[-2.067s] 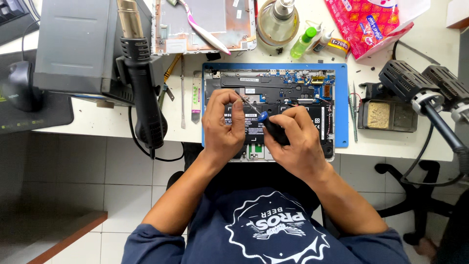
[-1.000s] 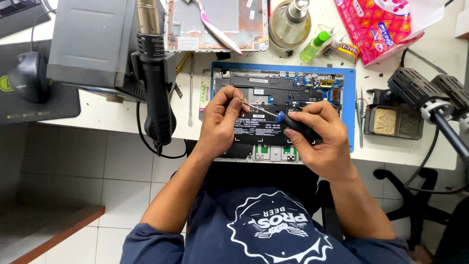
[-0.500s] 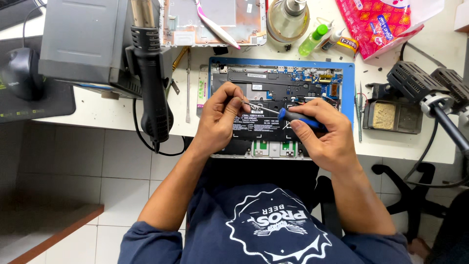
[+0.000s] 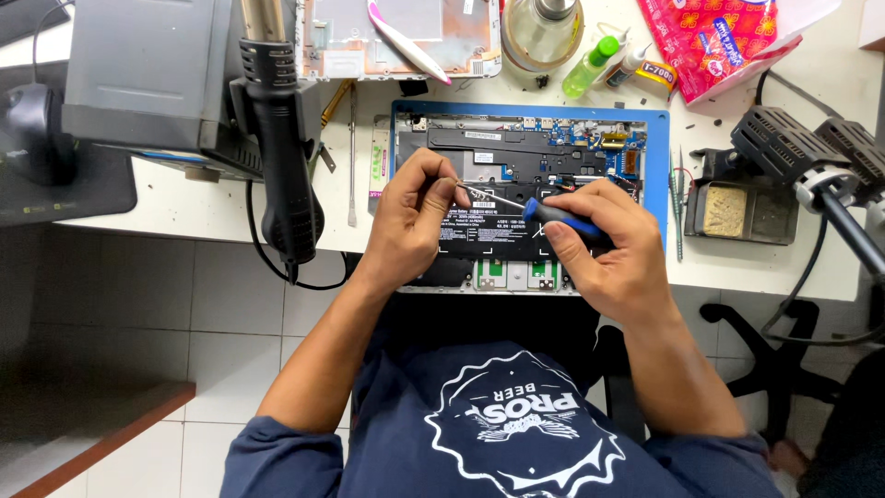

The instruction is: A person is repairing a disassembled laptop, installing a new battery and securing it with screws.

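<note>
The right hand [image 4: 604, 244] clenches a slim blue-and-black plastic-handled screwdriver [image 4: 562, 219]. At its 9 o'clock, the left hand [image 4: 415, 217] pinches the thin metal shaft [image 4: 484, 195]. Both hover over an opened laptop base [image 4: 516, 184] with a flat black battery, on a white desk [image 4: 184, 198].

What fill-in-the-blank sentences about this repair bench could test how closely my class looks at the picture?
1. The right hand holds a screwdriver whose handle is black and ____.
2. The left hand pinches the screwdriver's thin metal ____.
3. The opened laptop lies on a mat coloured ____.
4. The black hot air gun hangs to the ____ of the laptop in the picture.

Missing words: blue; shaft; blue; left
</note>
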